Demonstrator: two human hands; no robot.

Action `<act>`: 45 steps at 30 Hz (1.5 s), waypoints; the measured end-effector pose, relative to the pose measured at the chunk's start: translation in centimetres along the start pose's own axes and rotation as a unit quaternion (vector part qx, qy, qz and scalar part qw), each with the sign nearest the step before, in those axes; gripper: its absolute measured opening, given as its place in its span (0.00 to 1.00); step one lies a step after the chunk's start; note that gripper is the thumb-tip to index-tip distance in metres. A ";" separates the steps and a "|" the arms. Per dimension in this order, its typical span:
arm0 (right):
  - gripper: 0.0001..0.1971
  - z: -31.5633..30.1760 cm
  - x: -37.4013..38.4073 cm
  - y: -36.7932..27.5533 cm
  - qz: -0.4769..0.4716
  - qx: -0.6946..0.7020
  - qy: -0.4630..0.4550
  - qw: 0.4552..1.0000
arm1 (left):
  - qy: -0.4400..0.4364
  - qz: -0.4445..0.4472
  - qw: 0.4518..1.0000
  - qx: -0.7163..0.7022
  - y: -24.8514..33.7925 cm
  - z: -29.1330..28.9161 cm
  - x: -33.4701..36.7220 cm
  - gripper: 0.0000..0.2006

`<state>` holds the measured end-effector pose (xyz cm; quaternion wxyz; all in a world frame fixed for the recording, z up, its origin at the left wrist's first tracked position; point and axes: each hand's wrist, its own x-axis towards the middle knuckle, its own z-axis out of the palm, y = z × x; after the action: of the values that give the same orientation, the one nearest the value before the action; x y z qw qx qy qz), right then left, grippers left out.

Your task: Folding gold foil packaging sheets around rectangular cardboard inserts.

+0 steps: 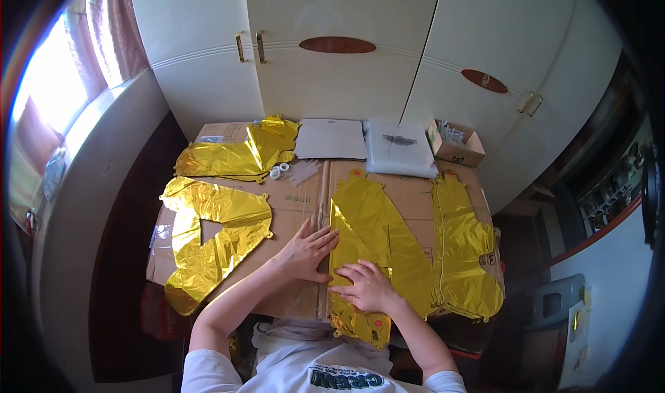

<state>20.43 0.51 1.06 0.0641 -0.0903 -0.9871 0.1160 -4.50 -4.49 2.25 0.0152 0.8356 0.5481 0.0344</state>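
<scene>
A flat, uninflated gold foil balloon lies in front of me on a cardboard-covered table. My left hand rests at its left edge, fingers stretched out and their tips touching the foil. On its lower part lies my right hand, palm down with the fingers spread. Neither hand grips anything. To the left, a second gold foil balloon with a dark opening in its middle is spread flat. Another gold foil balloon lies to the right of the middle one.
More gold foil is heaped at the back left, near small white rolls and clear strips. Along the back are a white sheet, a clear plastic packet and an open small box. White cabinets stand behind.
</scene>
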 end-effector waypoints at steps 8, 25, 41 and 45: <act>0.16 -0.2 0.0 -0.1 0.001 -0.001 -0.008 1.000 | 0.019 -0.029 0.999 -0.007 -0.3 0.7 0.6 0.59; 0.16 -0.1 0.1 0.1 0.007 0.007 0.012 1.000 | 0.066 -0.078 0.995 0.018 -3.6 2.3 4.4 0.52; 0.18 0.3 0.0 0.3 0.000 0.008 0.019 1.000 | -0.011 -0.091 0.996 0.013 -4.5 0.7 5.5 0.66; 0.18 0.1 0.2 0.2 -0.009 0.014 0.023 1.000 | -0.072 -0.084 0.993 0.031 -4.6 -0.2 5.6 0.69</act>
<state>20.26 0.70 0.94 0.0893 -0.0834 -0.9843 0.1274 -6.53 2.50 2.43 0.0320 0.7867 0.6149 -0.0444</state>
